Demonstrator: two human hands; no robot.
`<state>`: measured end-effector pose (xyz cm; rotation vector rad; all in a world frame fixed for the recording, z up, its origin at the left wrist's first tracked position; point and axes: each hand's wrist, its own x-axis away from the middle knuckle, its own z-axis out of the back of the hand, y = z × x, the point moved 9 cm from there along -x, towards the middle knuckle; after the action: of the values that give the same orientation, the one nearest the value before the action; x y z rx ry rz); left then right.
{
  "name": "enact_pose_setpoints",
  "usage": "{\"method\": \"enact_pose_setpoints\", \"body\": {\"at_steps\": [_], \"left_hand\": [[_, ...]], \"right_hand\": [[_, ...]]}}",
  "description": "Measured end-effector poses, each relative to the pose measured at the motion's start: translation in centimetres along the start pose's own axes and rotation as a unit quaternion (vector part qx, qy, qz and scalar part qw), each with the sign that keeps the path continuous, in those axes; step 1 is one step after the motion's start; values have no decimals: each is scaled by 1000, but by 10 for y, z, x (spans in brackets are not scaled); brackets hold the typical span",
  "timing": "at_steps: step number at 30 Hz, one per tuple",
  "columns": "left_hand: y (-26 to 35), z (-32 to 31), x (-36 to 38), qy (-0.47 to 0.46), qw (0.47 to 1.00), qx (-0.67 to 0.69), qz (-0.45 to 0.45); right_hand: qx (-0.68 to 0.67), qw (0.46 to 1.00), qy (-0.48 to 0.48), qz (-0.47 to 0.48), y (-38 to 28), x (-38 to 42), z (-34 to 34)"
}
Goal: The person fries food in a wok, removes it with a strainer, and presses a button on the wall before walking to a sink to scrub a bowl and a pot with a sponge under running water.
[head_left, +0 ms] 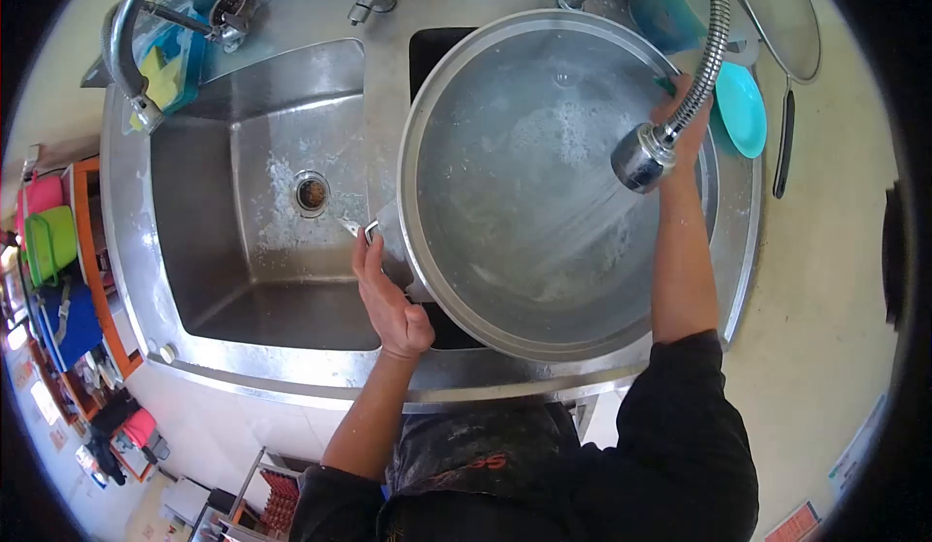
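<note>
Large round stainless-steel pot [524, 183] tilted over the right sink basin, rim overhanging the divider and nearly filling that basin. Left hand [388, 295] gripping the pot's near-left rim by a small metal handle [372, 231], fingers closed around it. Right hand [685, 120] wrapped around the flexible chrome spray hose [707, 52] just above the spray head [638, 158], water hitting the pot's inside. Empty steel left basin [282, 202] with round drain [312, 193] offers open room. Turquoise plastic dish [743, 107] sitting just right of the pot's rim.
</note>
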<state>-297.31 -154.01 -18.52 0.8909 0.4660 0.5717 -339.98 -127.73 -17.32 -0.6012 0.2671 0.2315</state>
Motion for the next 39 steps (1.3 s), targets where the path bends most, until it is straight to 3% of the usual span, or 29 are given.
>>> {"method": "enact_pose_setpoints", "body": {"at_steps": [1, 3, 5, 8, 12, 14, 15, 16, 17, 18, 19, 20, 22, 25, 27, 28, 30, 32, 34, 36, 38, 39], "left_hand": [[1, 1, 1, 3, 1000, -1, -9], [-1, 0, 1, 3, 1000, 0, -24], [3, 1, 0, 15, 998, 2, -58], [6, -2, 2, 18, 998, -3, -61], [6, 0, 2, 12, 998, -23, -55], [5, -1, 1, 13, 998, -29, -59], [5, -1, 1, 19, 998, -26, -61], [5, 0, 2, 25, 997, -24, -63], [6, 0, 3, 23, 998, -28, -59], [6, 0, 2, 22, 998, -32, -58], [7, 0, 1, 20, 997, -37, -58], [7, 0, 1, 20, 997, -40, -56], [5, -2, 2, 16, 998, -47, -50], [8, -3, 1, 10, 996, -53, -73], [7, -4, 1, 7, 996, -58, -68], [6, -4, 1, 6, 996, -60, -65], [2, -3, 2, 16, 997, -50, -64], [1, -2, 3, 20, 997, -41, -67], [-3, -5, 6, 20, 997, -45, -66], [-5, -3, 4, 14, 998, -48, -45], [-1, -1, 3, 11, 997, -68, -42], [0, -3, 3, 6, 996, -77, -40]], "right_hand": [[98, 993, 3, 68, -18, 6, 9], [155, 951, 29, 266, -84, 17, -19], [61, 859, -59, 505, -149, 41, -46], [171, 832, -121, 513, -118, 20, -45], [334, 846, -224, 349, 2, 50, 27], [341, 851, -265, 300, 65, 123, 62], [322, 843, -353, 247, 84, 167, 67], [384, 773, -424, 274, 39, 216, 76], [363, 755, -507, 206, 25, 254, 76], [250, 809, -503, 172, 6, 286, 78], [219, 786, -575, 53, -23, 311, 65], [76, 818, -571, 3, -48, 331, 52], [-67, 785, -609, -97, -90, 352, 9], [-123, 687, -714, -50, -87, 364, -50], [84, 645, -759, 23, 2, 363, -45], [185, 612, -768, 25, 14, 333, -20], [494, 480, -722, 71, 60, 269, 9], [478, 608, -613, 158, 58, 227, 18], [487, 620, -604, 116, 53, 267, 18], [387, 614, -684, 79, 22, 324, -9], [179, 535, -825, 12, -36, 379, -52], [71, 624, -778, -5, -70, 382, -81]]}}
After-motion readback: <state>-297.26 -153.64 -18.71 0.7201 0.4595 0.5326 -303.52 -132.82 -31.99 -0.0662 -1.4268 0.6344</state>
